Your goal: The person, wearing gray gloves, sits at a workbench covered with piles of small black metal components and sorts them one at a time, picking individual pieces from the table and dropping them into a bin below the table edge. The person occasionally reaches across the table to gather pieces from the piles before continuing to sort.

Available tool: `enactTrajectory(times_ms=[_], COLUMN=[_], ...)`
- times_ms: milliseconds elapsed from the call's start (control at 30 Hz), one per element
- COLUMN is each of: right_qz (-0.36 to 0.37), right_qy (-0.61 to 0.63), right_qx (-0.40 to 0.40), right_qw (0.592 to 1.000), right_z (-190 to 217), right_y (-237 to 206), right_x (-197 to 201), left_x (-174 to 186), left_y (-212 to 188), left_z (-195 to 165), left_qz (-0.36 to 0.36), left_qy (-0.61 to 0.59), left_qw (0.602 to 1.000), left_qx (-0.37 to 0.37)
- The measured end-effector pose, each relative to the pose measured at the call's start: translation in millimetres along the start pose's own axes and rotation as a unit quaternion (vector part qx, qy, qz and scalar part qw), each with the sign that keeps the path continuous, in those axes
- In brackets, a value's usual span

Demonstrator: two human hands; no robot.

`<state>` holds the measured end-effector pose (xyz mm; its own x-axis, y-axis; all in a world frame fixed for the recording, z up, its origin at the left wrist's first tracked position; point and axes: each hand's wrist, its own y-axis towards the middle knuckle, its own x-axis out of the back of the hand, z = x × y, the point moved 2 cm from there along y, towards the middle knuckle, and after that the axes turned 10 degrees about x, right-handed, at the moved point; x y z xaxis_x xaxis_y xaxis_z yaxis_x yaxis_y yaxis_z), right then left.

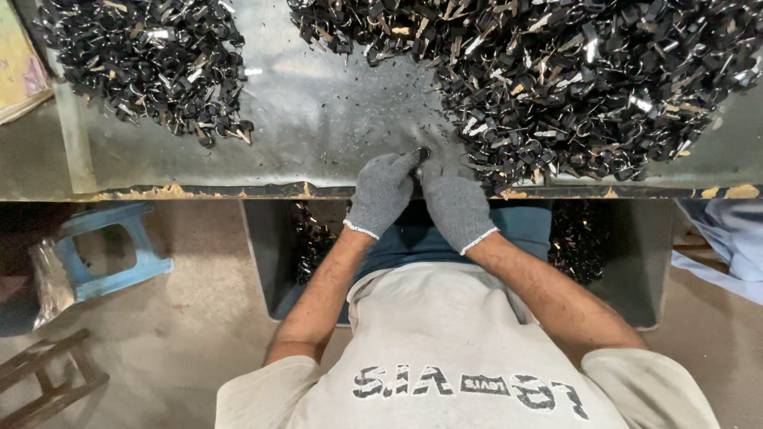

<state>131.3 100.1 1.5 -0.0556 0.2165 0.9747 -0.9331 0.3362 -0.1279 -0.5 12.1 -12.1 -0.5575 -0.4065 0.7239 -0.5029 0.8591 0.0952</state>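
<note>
Grey-gloved left hand (383, 191) and right hand (455, 205) pinch one black clip (420, 153) (bin (256, 238) below).

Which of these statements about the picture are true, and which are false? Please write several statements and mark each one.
1. Both hands wear grey knitted gloves. True: the left hand and the right hand are both gloved.
2. The hands hold a small dark metal part between them at the table's near edge. True.
3. The larger pile of parts lies on the person's left. False: it lies on the right; the smaller pile is on the left.
4. A red stool stands on the floor. False: the stool is blue.
5. The hands are resting in the person's lap. False: they are up at the metal table.
</note>
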Motion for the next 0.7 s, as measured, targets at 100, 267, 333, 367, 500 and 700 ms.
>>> enactTrajectory(times_ms=[100,267,333,367,500,700], right_qz=[0.113,0.052,0.108,0.026,-0.107,-0.070], right_qy=[-0.123,0.250,0.287,0.255,0.144,0.141], right_qx=[0.118,0.104,-0.052,-0.002,0.093,0.063], right_qw=[0.979,0.961,0.950,0.967,0.979,0.985], right_z=[-2,-30,-32,-25,-5,-9], right_y=[9,21,10,8,3,3], right_x=[-7,12,16,21,35,29], left_x=[1,10,11,12,18,41], left_y=[0,-5,-3,-4,-7,-1], left_z=[-2,-7,-10,-12,-15,-23], left_qz=[-0.001,-0.011,-0.027,-0.030,0.022,-0.075], left_qy=[0.024,-0.017,-0.017,-0.018,-0.038,0.037], left_qw=[1.000,1.000,0.999,0.999,0.989,0.996], left_qx=[-0.012,0.012,0.029,0.040,0.142,0.017])
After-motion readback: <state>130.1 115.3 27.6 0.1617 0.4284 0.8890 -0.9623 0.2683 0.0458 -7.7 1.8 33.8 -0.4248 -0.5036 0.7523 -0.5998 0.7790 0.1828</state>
